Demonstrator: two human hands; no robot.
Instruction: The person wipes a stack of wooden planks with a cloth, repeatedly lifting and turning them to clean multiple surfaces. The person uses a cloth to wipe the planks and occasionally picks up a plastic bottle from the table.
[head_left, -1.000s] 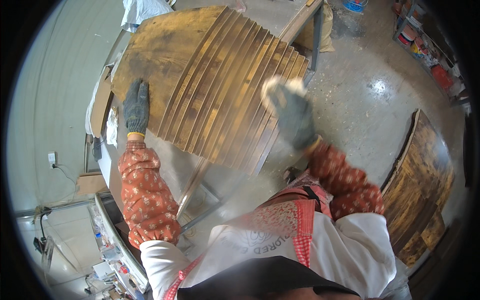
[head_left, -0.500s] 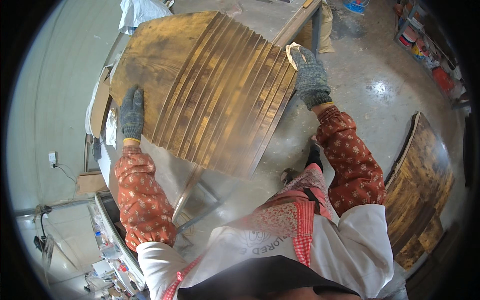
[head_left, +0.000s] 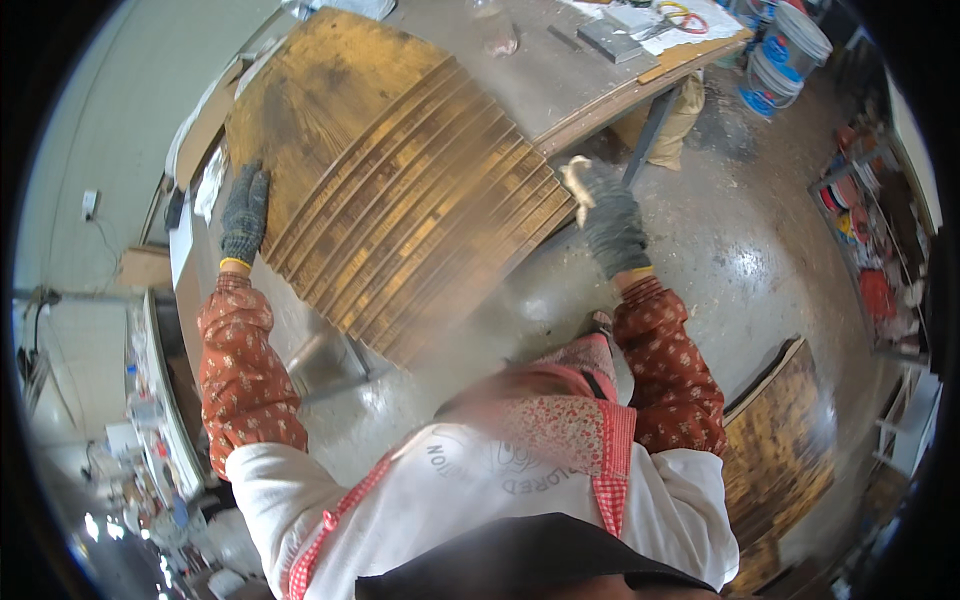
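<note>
Sanding the ribbed panel [head_left: 400, 190], centre-upper frame, lying on the bench [head_left: 560, 80].

Left hand [head_left: 244, 212] is pressing flat on the panel's left edge, fingers together. Right hand [head_left: 605, 215] is curling around a pale pad [head_left: 578, 180] at the right edge. I'm judging strokes should be running along the ribs, pressure even, left hand bracing.

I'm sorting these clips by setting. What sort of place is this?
Most likely a woodworking or finishing workshop: a big ribbed wooden panel lies on a workbench, paint buckets stand on the bare concrete floor, and another dark-stained panel leans nearby.
</note>
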